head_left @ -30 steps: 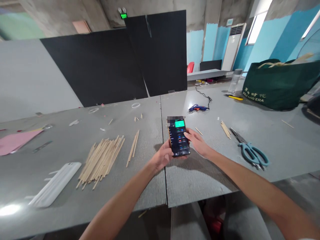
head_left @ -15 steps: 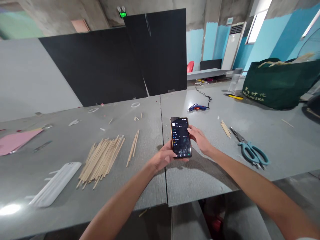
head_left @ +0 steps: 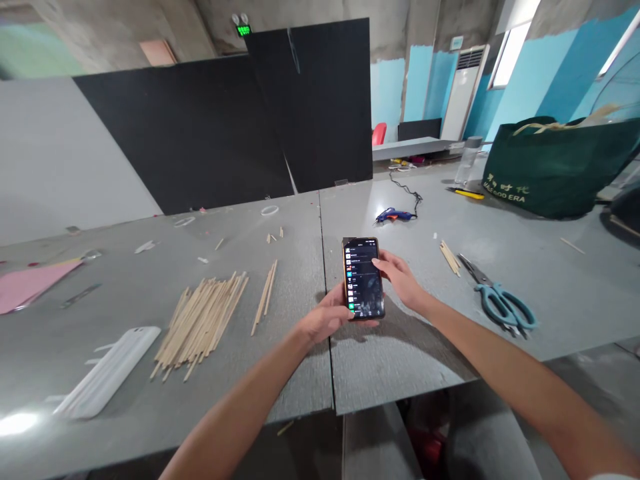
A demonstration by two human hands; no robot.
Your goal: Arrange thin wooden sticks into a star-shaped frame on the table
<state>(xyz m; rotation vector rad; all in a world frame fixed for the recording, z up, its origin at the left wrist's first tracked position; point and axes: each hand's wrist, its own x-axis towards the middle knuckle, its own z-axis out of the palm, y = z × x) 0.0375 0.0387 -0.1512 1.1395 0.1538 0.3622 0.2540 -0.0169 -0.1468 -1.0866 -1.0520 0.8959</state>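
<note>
The green bag (head_left: 560,167), apparently cloth, reads "ERA" in pale letters, the word before it blurred; the writing on the phone (head_left: 364,283) is too small to read. Two hands grasp this one slab above the grey table (head_left: 400,373): the left hand (head_left: 330,317) around its lower corner, the right hand (head_left: 397,273) at its side. One pair of blue-handled scissors (head_left: 497,297) lies right of the hands; many thin wooden sticks (head_left: 203,323) lie left.

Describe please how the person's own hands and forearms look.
The left hand and right hand are bare: no gloves, rings, watch or bracelet show. The left forearm and right forearm are uncovered too. A small whitish edge at the lower right may be a sleeve, but too little shows to tell.
</note>
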